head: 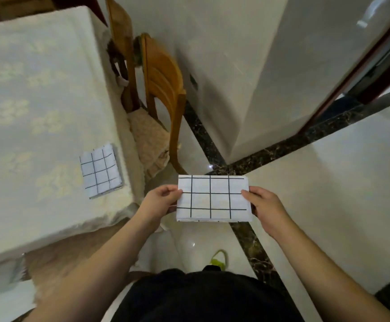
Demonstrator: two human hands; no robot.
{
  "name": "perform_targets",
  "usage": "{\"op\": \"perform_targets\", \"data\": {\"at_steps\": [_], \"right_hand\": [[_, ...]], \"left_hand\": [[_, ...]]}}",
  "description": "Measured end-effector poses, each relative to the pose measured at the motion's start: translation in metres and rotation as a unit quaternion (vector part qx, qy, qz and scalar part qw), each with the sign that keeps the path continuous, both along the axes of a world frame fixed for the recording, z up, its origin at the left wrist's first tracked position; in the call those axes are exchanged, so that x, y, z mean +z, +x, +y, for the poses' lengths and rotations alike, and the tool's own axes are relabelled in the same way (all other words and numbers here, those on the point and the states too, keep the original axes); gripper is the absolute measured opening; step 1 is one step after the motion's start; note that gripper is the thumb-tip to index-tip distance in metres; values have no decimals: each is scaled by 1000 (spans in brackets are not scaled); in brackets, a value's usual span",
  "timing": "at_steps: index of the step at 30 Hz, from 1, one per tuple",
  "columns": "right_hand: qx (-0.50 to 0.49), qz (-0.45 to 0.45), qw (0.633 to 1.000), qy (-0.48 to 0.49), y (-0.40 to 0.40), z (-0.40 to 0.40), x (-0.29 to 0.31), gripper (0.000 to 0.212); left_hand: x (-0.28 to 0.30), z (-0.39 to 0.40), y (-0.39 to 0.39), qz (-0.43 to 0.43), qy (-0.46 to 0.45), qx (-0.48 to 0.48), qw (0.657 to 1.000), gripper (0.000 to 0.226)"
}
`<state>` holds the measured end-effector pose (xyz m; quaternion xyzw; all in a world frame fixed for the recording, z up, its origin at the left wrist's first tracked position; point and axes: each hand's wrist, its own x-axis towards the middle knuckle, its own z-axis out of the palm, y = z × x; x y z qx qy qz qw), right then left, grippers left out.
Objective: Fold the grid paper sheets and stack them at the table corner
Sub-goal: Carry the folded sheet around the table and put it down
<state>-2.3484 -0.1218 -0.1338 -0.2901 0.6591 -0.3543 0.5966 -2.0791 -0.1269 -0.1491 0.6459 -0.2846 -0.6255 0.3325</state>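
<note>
I hold a folded white grid paper sheet (213,198) with black lines in the air over the floor, to the right of the table. My left hand (160,201) pinches its left edge and my right hand (265,205) pinches its right edge. A second folded grid paper (101,170) lies flat on the table (26,112) near its right corner, apart from both hands.
The table wears a cream patterned cloth. Two wooden chairs (163,89) with a cushion stand tucked at its right side. A white wall corner (247,77) and a dark door frame (361,66) rise beyond. The glossy tile floor has dark marble strips.
</note>
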Motion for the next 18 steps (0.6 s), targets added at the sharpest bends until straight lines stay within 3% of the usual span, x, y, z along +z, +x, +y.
{"op": "perform_targets", "data": {"at_steps": [7,13,18], "right_hand": [[87,-12,996,14,21,-80,3,27],[175,0,984,26,64,-138,2,14],[263,46,963,31,110,-184,-6,21]], "left_hand": [[12,-23,10,-19,-16,117,993,1],[2,-37,39,-31,-1,204,979,7],[-14,-50,70,6,3,256,967,7]]}}
